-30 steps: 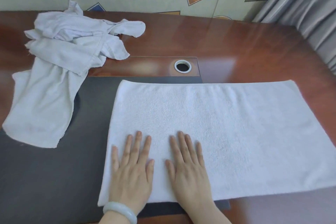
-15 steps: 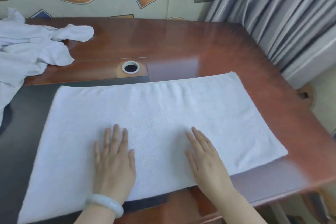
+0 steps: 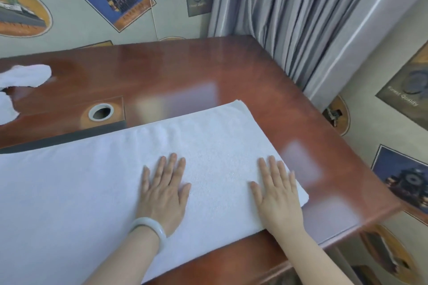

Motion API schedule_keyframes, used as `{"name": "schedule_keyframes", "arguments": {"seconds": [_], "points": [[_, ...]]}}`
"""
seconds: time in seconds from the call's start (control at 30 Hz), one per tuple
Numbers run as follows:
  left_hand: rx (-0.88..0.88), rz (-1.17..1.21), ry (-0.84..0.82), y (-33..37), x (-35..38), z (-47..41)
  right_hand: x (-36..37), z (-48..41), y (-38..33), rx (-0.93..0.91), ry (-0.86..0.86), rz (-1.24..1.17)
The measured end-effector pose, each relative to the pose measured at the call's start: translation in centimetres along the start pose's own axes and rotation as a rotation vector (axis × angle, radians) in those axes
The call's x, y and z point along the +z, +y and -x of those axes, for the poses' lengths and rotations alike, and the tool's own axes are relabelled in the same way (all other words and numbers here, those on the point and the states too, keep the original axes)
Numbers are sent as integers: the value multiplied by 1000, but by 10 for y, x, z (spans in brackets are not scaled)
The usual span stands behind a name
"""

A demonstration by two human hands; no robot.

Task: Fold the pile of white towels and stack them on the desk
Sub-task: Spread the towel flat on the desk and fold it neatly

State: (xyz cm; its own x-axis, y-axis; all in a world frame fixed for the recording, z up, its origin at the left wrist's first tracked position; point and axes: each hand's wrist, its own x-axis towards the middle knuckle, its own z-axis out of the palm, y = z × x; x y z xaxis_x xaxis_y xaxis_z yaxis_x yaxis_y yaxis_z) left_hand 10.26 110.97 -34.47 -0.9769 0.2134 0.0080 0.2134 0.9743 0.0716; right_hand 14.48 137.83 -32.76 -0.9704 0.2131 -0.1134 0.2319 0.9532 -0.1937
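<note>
Fingers [image 3: 171, 165] of the left hand [image 3: 162, 194] lie straight and slightly spread, flat on the white towel [image 3: 208, 136], holding nothing. The right hand [image 3: 278, 201] is the same: palm down, fingers [image 3: 273, 170] extended and pressing the cloth, not gripping it. A pale bangle [image 3: 150, 227] sits on the left wrist.

The towel is spread flat along the near side of the counter [image 3: 231, 69], its left part over a dark mat [image 3: 69, 136] and its right end on bare red-brown wood. A second ago the two hands were side by side near the towel's left part. Half a second ago they had parted, and now they are well apart, the right hand at the towel's right end with its little finger at the short edge.

The view has swung right. The pile of unfolded towels [image 3: 25, 75], fully seen a second ago, now shows only as a scrap at the left border, beyond the round cable hole [image 3: 101, 111]. More of the grey curtain [image 3: 289, 18] shows behind the counter's far right corner.
</note>
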Motion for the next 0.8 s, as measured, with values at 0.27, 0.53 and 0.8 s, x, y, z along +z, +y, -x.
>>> {"name": "schedule_keyframes", "arguments": {"seconds": [0.27,0.53,0.8], "points": [[63,68,57,8,-7,-5,-16,1,9,153,6,-252],[126,702,-208,131,-55,-102,-42,-21,42,317,-7,-517],[-406,686,-436,181,-63,-213,-63,-25,59,415,-181,-510]]}}
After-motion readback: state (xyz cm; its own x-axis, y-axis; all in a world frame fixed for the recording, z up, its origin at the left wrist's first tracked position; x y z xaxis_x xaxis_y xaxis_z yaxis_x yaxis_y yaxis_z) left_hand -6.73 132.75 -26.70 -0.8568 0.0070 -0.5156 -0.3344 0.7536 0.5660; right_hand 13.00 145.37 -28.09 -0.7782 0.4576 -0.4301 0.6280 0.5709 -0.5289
